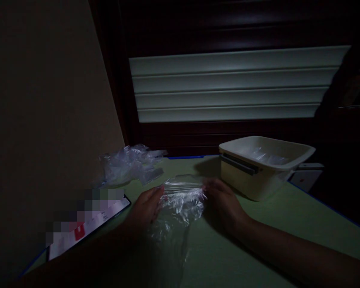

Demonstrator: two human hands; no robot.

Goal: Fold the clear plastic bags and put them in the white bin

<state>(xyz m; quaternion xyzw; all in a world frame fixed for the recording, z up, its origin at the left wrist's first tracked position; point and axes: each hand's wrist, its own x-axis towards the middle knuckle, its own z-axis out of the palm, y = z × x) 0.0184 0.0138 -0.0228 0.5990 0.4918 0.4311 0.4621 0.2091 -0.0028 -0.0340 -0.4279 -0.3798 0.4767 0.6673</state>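
Observation:
A clear plastic bag (184,200) is stretched between my two hands just over the green tabletop (243,248). Its upper part is gathered in tight folds, and the loose end trails down toward me. My left hand (147,204) pinches the bag's left edge, fingers closed. On the opposite edge, my right hand (223,200) grips the plastic with its fingertips, slightly blurred. Dim light hides the exact finger contact.
A pile of crumpled clear plastic bags (129,164) lies at the back left. A cream bin (243,180) with a dark handle holds more plastic at the right. A lit phone (93,224) rests at the left, beside the wall (48,100). Behind stands a slatted door panel (228,86).

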